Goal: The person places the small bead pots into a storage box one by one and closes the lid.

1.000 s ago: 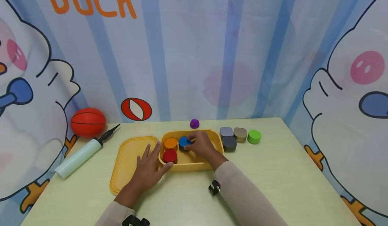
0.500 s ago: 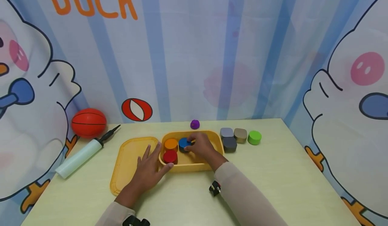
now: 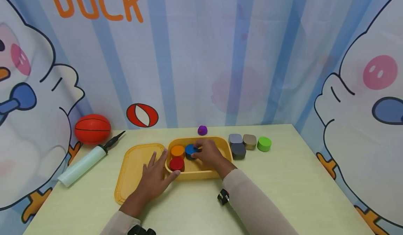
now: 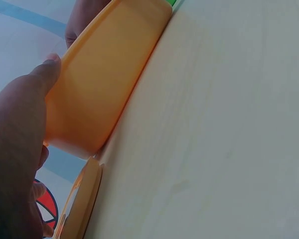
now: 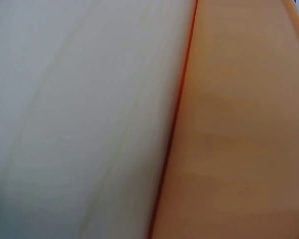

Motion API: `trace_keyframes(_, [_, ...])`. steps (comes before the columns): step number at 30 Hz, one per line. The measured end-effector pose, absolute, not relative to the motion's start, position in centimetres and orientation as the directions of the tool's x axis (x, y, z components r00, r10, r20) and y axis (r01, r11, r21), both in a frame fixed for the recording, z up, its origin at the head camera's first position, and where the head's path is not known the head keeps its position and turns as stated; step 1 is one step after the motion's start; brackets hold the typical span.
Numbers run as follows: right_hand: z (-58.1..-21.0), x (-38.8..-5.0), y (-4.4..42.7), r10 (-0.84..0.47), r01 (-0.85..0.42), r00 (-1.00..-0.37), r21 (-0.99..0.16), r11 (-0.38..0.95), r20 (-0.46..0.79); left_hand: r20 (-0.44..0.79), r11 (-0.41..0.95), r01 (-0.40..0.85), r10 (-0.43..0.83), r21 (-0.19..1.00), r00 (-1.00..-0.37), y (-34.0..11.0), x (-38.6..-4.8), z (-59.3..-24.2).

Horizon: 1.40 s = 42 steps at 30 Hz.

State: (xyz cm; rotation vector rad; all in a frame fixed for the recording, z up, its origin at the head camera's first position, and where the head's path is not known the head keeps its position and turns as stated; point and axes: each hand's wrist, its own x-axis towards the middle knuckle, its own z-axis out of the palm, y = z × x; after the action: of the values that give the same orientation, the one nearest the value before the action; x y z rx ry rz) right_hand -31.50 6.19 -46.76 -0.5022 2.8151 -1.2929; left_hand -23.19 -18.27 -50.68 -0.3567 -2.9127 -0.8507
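Note:
A yellow box [image 3: 201,175] sits mid-table, its outer wall filling much of both wrist views. Inside its left part are an orange round block [image 3: 177,151], a red round block [image 3: 177,164] and a blue round block [image 3: 190,151]. Reaching into the box, my right hand [image 3: 208,153] pinches the blue block at its right side; the right wrist view hides this hand. My left hand [image 3: 153,179], fingers spread, rests at the box's left end, its thumb touching the rim in the left wrist view. Under that hand lies a flat yellow lid [image 3: 133,165], partly covered.
Right of the box stand a light grey block [image 3: 235,138], a dark grey block [image 3: 238,151], a brown block [image 3: 249,141] and a green round block [image 3: 264,144]. Behind it is a small purple piece [image 3: 202,130]. A pump [image 3: 83,166] and red ball [image 3: 92,129] lie left.
Both hands hold nearly the same pose throughout. The whole head view has shifted slightly downward in the picture; the blue block stays in the right hand's pinch.

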Motion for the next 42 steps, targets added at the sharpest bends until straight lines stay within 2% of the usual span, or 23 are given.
trace_keyframes(7, [-45.9, -31.2, 6.6, -0.255, -0.218, -0.964, -0.76, 0.612, 0.071, 0.156, 0.822, 0.25, 0.198, 0.512, -0.968, -18.4, -23.4, -50.9])
trace_keyframes(13, [-44.8, -30.7, 7.3, -0.218, -0.184, -0.973, -0.817, 0.547, 0.074, 0.15, 0.821, 0.245, 0.195, 0.516, -0.969, -18.4, -23.5, -51.0])
trace_keyframes(18, [-44.1, -30.1, 8.1, -0.175, -0.233, -0.971, -0.824, 0.517, 0.165, 0.143, 0.821, 0.241, 0.194, 0.517, -0.97, -18.3, -23.5, -50.9])
trace_keyframes(25, [-44.2, -30.0, 9.8, -0.126, -0.363, -0.93, -0.816, 0.45, 0.344, 0.131, 0.822, 0.23, 0.189, 0.521, -0.973, -18.3, -23.5, -50.9])
trace_keyframes(34, [-44.5, -29.5, 12.9, -0.12, -0.456, -0.889, -0.833, 0.314, 0.441, 0.123, 0.817, 0.236, 0.201, 0.526, -0.972, -18.3, -23.4, -50.8])
trace_keyframes(39, [-44.8, -29.6, 14.4, -0.087, -0.51, -0.853, -0.785, 0.352, 0.515, 0.126, 0.816, 0.237, 0.201, 0.528, -0.971, -18.4, -23.4, -50.7])
trace_keyframes(42, [-45.0, -29.5, 15.0, -0.045, -0.497, -0.85, -0.77, 0.4, 0.525, 0.123, 0.817, 0.233, 0.198, 0.527, -0.972, -18.4, -23.4, -50.8])
